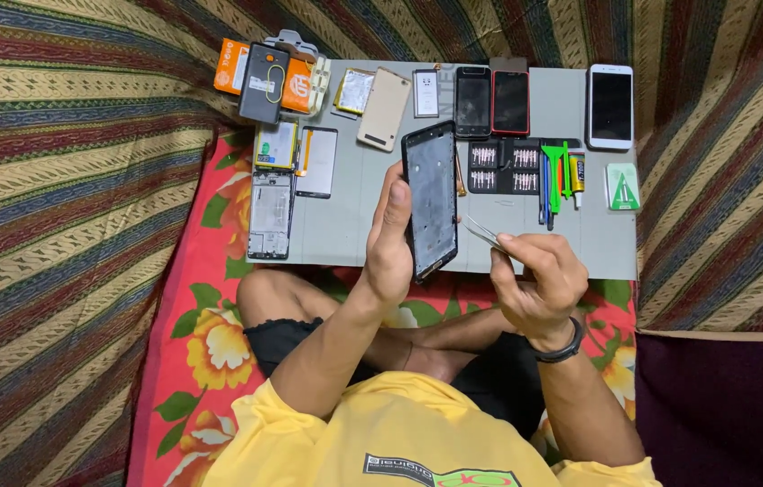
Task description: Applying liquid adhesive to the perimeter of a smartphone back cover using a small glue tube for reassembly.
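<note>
My left hand (390, 236) grips a black phone frame (431, 197) upright by its left edge, above the grey work mat (598, 243). My right hand (536, 281) pinches metal tweezers (480, 233), whose tips point left and almost touch the frame's right side. A black band sits on my right wrist. I sit cross-legged in a yellow shirt on a red flowered cloth.
On the mat lie an orange box (235, 68), a battery (354, 90), a gold back cover (385, 108), a bare phone chassis (270, 215), a black and a red phone (509, 101), a white phone (610, 105), a screwdriver bit set (503, 167) and green pry tools (554, 171).
</note>
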